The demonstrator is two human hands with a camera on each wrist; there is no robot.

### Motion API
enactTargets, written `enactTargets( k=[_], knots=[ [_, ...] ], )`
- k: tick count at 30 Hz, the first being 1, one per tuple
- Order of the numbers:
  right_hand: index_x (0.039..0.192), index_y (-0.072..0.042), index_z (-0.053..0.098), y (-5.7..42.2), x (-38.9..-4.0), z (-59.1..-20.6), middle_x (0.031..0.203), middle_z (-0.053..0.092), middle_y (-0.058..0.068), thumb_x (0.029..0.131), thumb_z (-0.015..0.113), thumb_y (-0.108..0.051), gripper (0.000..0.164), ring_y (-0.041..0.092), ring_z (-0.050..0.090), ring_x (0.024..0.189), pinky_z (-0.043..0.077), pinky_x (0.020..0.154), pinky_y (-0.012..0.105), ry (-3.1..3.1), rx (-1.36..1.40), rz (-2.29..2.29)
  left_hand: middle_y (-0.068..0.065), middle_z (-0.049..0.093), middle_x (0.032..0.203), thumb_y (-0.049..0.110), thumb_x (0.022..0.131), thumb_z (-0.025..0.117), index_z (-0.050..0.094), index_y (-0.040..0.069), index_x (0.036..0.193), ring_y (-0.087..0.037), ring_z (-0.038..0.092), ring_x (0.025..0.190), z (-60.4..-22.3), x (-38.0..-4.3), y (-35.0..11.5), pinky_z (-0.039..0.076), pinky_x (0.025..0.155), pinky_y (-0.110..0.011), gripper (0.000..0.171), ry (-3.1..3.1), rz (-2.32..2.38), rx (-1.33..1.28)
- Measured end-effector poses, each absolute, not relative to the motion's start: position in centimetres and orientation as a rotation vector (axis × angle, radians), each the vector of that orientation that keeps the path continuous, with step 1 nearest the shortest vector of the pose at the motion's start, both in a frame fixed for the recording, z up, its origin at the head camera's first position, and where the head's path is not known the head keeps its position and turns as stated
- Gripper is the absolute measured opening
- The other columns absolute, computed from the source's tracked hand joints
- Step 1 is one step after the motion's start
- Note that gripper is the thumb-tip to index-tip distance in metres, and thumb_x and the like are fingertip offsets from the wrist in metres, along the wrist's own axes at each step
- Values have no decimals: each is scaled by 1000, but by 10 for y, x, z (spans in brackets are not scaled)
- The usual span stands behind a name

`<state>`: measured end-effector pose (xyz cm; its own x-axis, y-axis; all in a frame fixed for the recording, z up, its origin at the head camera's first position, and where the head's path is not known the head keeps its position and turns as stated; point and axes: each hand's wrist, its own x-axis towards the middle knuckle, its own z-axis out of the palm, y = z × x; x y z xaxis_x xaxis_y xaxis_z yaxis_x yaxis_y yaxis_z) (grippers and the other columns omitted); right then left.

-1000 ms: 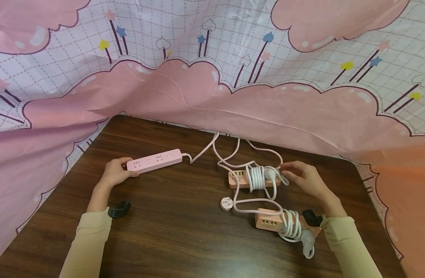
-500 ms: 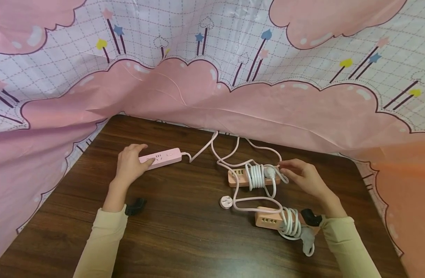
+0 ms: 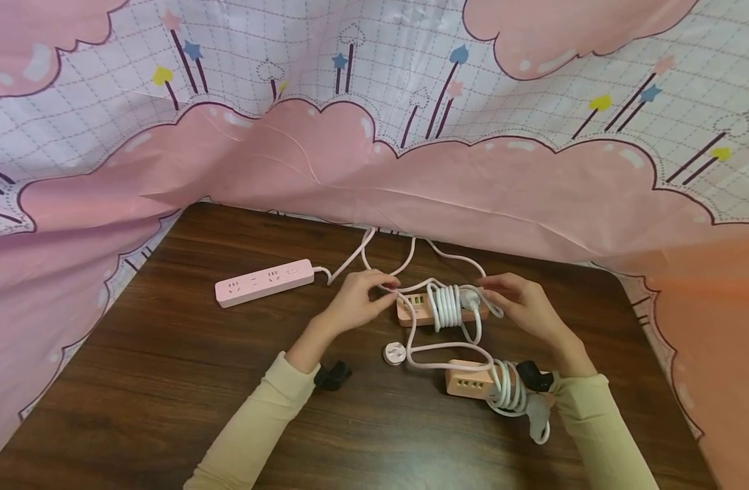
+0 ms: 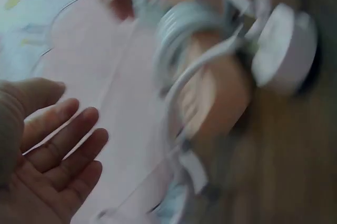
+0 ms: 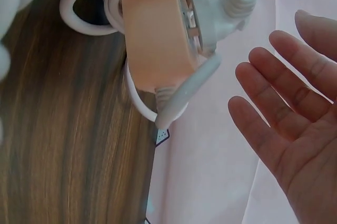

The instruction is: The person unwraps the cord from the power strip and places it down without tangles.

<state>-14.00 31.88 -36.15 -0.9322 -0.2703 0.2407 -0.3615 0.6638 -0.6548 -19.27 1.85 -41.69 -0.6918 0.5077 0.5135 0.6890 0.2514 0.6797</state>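
Observation:
My left hand hovers by the left end of the back peach power strip, fingers relaxed, beside a loose pink cord. In the left wrist view that hand holds nothing. White cord is coiled round the strip. Near its right end is my right hand, thumb and fingers apart around the cord's loop. The right wrist view shows this hand with loosely extended fingers, apart from the strip and its inserted white plug.
A pink power strip lies at the left, its cord running to the table's back edge. The pink plug rests mid-table. Another peach strip, wrapped in white cord, lies by my right forearm. A patterned pink curtain hangs behind the table.
My left hand has let go of the pink power strip and moved right to the back peach strip. The pink strip stays in place. My right hand has hardly moved.

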Motion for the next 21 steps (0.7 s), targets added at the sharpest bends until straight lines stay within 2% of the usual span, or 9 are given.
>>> enactTargets(
  k=[4, 7, 11, 14, 17, 21],
  knots=[
    [112, 2, 64, 325, -148, -376, 106, 66, 18, 88, 62, -1, 24, 20, 64, 91, 48, 66, 16, -2757, 501, 1163, -15, 67, 98, 2, 86, 64, 67, -5, 103, -25, 63, 84, -435, -193, 51, 52, 71, -40, 18, -2317, -1482, -1188],
    [111, 0, 65, 328, -151, -382, 105, 66, 15, 89, 63, -5, 23, 14, 64, 89, 49, 65, 17, -2752, 481, 1169, -13, 67, 95, 5, 88, 63, 67, -4, 103, -21, 61, 79, -445, -194, 67, 51, 66, -32, 18, -2348, -1436, -1182],
    [109, 0, 66, 327, -153, -384, 104, 67, 15, 89, 63, -7, 22, 10, 64, 87, 48, 67, 16, -2726, 487, 1180, -8, 66, 89, 12, 89, 64, 69, 3, 99, -18, 59, 78, -450, -195, 78, 46, 67, -24, 15, -2438, -1259, -1126],
    [109, 1, 66, 325, -154, -384, 104, 67, 15, 88, 63, -5, 22, 10, 64, 86, 48, 67, 14, -2710, 494, 1191, -5, 67, 88, 16, 87, 66, 71, 6, 98, -19, 59, 77, -449, -196, 81, 46, 68, -27, 15, -2523, -1068, -1052],
    [109, 3, 65, 322, -152, -382, 105, 66, 17, 87, 63, -1, 22, 17, 65, 86, 47, 66, 14, -2698, 493, 1204, -4, 68, 90, 19, 83, 70, 71, 7, 98, -19, 61, 80, -446, -196, 81, 48, 71, -30, 19, -2624, -861, -990],
    [107, 8, 64, 315, -146, -372, 103, 65, 23, 86, 61, 6, 22, 30, 65, 85, 47, 64, 13, -2682, 501, 1224, -7, 66, 101, 23, 77, 76, 68, 5, 105, -23, 63, 87, -441, -194, 78, 50, 75, -33, 34, -2765, -751, -923]
  ],
)
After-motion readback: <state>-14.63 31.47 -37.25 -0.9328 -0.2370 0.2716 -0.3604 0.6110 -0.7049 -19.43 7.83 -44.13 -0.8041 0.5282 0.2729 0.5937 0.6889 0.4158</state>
